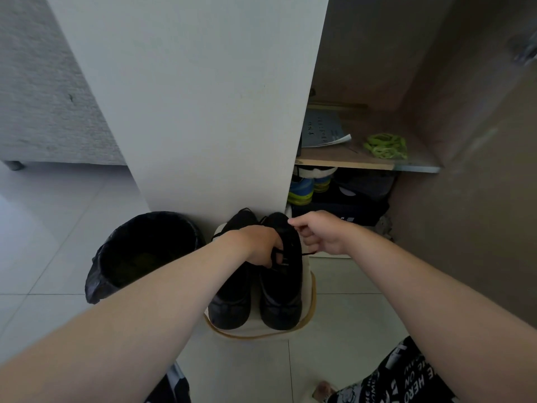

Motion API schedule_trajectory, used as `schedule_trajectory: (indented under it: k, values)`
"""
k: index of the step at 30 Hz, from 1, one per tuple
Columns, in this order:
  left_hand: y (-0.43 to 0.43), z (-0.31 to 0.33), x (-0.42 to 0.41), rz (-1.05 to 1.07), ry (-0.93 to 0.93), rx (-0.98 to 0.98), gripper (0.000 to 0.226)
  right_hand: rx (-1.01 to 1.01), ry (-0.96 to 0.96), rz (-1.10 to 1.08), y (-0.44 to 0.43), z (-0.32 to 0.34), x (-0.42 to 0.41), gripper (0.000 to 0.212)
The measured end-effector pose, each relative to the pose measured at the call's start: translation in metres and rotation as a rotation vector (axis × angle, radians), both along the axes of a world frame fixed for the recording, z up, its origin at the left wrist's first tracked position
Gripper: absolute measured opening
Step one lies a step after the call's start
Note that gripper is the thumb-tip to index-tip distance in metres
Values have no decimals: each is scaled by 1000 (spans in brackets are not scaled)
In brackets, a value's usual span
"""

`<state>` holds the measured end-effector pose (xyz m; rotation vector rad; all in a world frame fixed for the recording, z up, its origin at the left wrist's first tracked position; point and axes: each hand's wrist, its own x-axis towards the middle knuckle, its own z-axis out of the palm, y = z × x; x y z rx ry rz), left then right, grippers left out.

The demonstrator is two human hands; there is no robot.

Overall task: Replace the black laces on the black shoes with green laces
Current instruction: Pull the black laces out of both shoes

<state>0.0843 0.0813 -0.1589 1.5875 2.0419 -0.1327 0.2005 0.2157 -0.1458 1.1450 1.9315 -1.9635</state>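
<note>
Unlacing: my left hand (261, 245) grips the black shoe (282, 301), right hand (316, 234) pinches its black lace (308, 253); next, draw it free.

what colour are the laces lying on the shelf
Bright yellow-green. The laces lie bundled on the wooden shelf, clearest in the head view.

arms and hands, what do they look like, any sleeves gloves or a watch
The left arm and right arm are bare as far as the view shows, with no sleeves. The left hand and right hand wear no gloves, and no watch, bracelet or ring can be seen. Black clothing with white lettering shows below.
</note>
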Motion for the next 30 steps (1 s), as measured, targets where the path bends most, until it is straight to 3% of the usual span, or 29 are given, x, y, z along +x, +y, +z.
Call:
schedule_trajectory:
  k: [4,5,8,14,17,20,24,27,30]
  values:
    - [-2,-4,-3,2,-52,28,27,736,-179,324,5,8,-1,28]
    - [-3,-5,-4,12,-75,44,26,825,-186,376,6,9,-1,25]
    - [-5,-8,-9,62,-175,140,32,736,-117,404,5,10,-3,14]
    - [-4,-9,-6,326,-488,370,48,139,209,113,3,11,-3,15]
    - [4,2,0,474,-513,501,37,205,182,156,0,9,-3,14]
    - [7,6,-6,479,-384,413,12,329,156,113,-3,7,-8,7]
    - [2,3,-12,540,-491,266,30,616,59,162,4,-2,-12,23]
    - [3,5,-9,612,-513,295,30,593,-124,286,7,-9,-8,8]
    - [2,5,-13,647,-537,333,28,500,-334,343,9,-9,-1,27]
